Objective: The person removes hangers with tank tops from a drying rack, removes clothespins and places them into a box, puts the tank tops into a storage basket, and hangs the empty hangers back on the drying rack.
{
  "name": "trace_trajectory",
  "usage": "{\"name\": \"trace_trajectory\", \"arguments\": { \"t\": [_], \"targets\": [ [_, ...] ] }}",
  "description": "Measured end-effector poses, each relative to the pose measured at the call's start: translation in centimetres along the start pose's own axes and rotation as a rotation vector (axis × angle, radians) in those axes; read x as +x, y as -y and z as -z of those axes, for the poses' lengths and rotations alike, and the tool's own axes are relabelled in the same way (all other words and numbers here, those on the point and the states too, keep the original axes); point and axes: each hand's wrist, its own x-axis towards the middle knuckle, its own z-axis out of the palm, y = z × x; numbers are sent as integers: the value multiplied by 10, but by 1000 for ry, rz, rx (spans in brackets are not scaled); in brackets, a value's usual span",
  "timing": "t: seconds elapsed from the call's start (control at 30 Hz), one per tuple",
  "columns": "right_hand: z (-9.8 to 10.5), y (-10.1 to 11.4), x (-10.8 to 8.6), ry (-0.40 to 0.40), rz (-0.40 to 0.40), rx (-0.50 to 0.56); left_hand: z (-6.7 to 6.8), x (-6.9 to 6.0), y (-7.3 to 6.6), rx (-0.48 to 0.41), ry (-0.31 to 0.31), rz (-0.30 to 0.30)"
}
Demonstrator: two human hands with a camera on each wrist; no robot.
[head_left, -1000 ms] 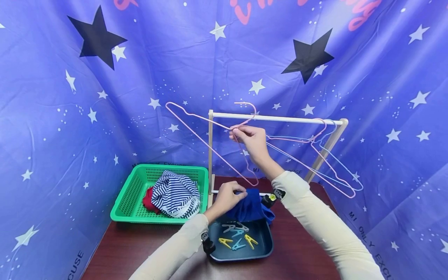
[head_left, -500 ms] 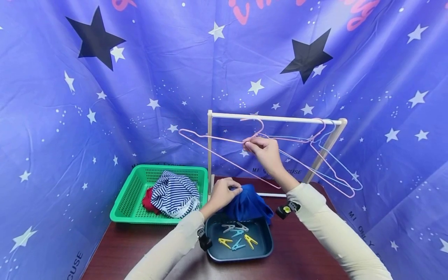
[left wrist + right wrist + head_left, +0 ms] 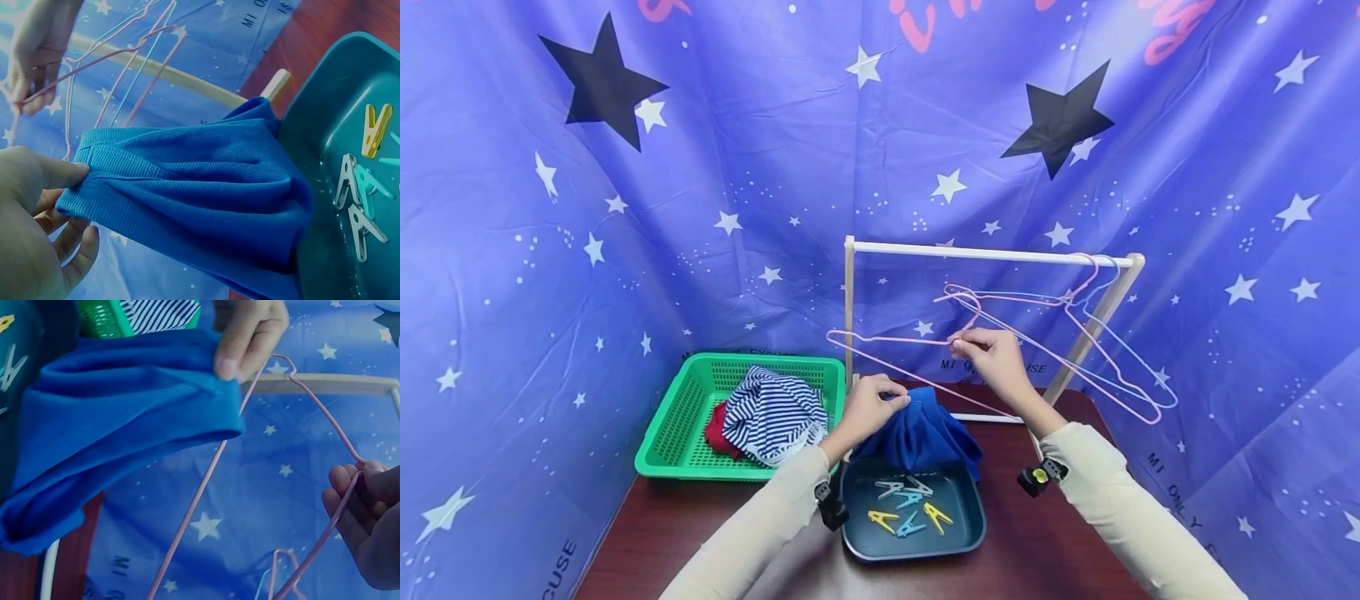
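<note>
My left hand (image 3: 868,408) pinches the waistband-like ribbed edge of a blue garment (image 3: 921,437) between thumb and fingers. The cloth (image 3: 187,187) hangs down in folds over the far side of the dark tray; which garment it is cannot be told. To the right and a little higher, my right hand (image 3: 996,362) pinches a pink clothes hanger (image 3: 895,339) at the base of its hook. The hanger's left shoulder points left, above the garment and apart from it. In the right wrist view, its lower bar (image 3: 194,506) passes behind the cloth.
A wooden rack with a white rail (image 3: 970,252) stands behind, with a pink hanger (image 3: 1112,362) and a blue hanger (image 3: 1138,350) at its right end. A green basket (image 3: 662,425) holds striped and red clothes. Several clothespins (image 3: 882,521) lie in the dark tray (image 3: 917,557).
My right hand has moved down and right with the pink hanger, away from the rail. My left hand has shifted slightly left, and more of the blue garment shows.
</note>
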Motion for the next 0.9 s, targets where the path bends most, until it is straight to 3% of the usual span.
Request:
{"name": "trace_trajectory", "arguments": {
  "t": [0.37, 0.63, 0.9],
  "targets": [
    [3, -24, -12, -3, -77, -102, 6, 6, 2, -106, -8, 15],
    [5, -33, -14, 11, -143, -71, 10, 12, 1, -156, -5, 5],
    [5, -34, -12, 32, -172, -39, 14, 19, -2, -293, 48, 99]
  ]
}}
